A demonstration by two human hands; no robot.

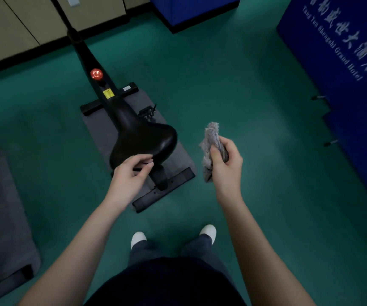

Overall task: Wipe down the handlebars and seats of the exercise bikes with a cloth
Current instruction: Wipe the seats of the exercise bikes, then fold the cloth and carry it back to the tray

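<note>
Lying left of the right grip (226,166), which is clenched round the cloth (211,134), the seat (143,138) is pointed nose-away; the left grip (131,173), loosely curled, apparently empty, is held nearer.

My cloth (211,146) is mottled grey. The bike seat (147,138) is glossy black, with a red knob (96,74) and a yellow label (108,93) on the black frame (85,51). The mat (103,133) is dark grey, the floor (244,96) teal green. The banner (343,51) is blue with white lettering. My shoes (209,231) are white.
</note>
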